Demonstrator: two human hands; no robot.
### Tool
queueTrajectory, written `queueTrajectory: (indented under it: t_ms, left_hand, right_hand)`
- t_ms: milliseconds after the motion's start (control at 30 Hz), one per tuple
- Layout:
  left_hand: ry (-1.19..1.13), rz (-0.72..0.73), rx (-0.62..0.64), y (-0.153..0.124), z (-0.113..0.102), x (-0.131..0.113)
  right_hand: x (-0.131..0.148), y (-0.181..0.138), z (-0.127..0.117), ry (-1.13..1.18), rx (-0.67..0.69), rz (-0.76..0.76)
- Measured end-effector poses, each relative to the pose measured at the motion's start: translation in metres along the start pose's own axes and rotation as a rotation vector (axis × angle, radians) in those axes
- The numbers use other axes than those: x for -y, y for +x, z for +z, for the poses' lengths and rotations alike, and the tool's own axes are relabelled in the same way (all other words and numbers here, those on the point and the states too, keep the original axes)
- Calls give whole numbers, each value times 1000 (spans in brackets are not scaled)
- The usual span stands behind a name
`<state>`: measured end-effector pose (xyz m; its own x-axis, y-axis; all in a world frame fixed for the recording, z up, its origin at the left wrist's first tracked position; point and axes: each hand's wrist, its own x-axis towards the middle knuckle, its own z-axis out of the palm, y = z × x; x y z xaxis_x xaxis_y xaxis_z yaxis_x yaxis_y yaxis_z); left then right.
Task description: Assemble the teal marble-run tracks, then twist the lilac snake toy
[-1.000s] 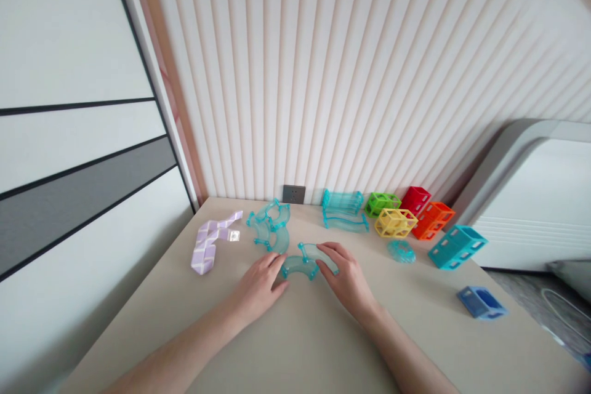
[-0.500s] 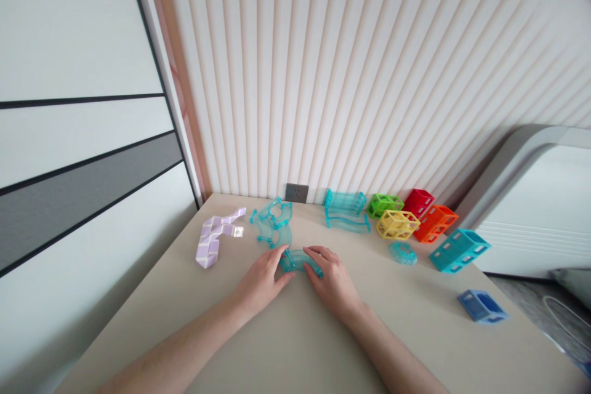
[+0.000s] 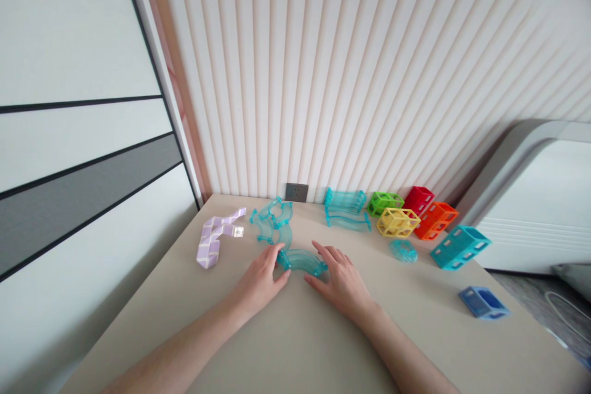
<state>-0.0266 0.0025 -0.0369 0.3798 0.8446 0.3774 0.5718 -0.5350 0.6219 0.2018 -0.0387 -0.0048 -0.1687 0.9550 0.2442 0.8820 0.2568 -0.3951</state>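
Observation:
A curved, see-through teal track piece point(image 3: 302, 260) lies on the beige table point(image 3: 295, 345) between my two hands. My left hand point(image 3: 262, 280) pinches its left end between thumb and forefinger. My right hand point(image 3: 340, 280) holds the right end the same way, the other fingers spread over the table. The piece's left end lies close to a cluster of similar curved teal pieces point(image 3: 273, 225) just behind it; whether they touch is unclear.
A purple folding snake toy point(image 3: 215, 237) lies at the left. Straight teal tracks point(image 3: 346, 209), green point(image 3: 383, 202), yellow point(image 3: 398, 223), red point(image 3: 418, 199), orange point(image 3: 434, 220), teal point(image 3: 459, 246) and blue point(image 3: 483, 303) open blocks and a teal disc point(image 3: 402, 250) sit at the right. A ribbed wall with a socket point(image 3: 295, 192) backs the table.
Both hands slid the curved piece left and farther back, toward the cluster of curved pieces, and turned it. The right hand's fingers have spread wider.

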Motion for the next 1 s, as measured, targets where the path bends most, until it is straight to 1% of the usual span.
queueTrajectory:
  t_ms: [233,400,667,833,1000]
  left_hand:
    - [33,1,-14,0,-3,-3]
    - [38,-28,20,0,-2,-1]
    - [129,-53,17,1,-3,-2]
    - [190,-83,19,2,-4,-4]
    - [202,-91,13,2,-5,-6]
  right_hand:
    - [-5,2,-1,-76,-4,34]
    - [-7,2,2,-86,-33,4]
    - [-5,2,2,-95,-16,8]
    - [-3,0,-2,-109,19,53]
    - [-1,0,-5,-126,34,97]
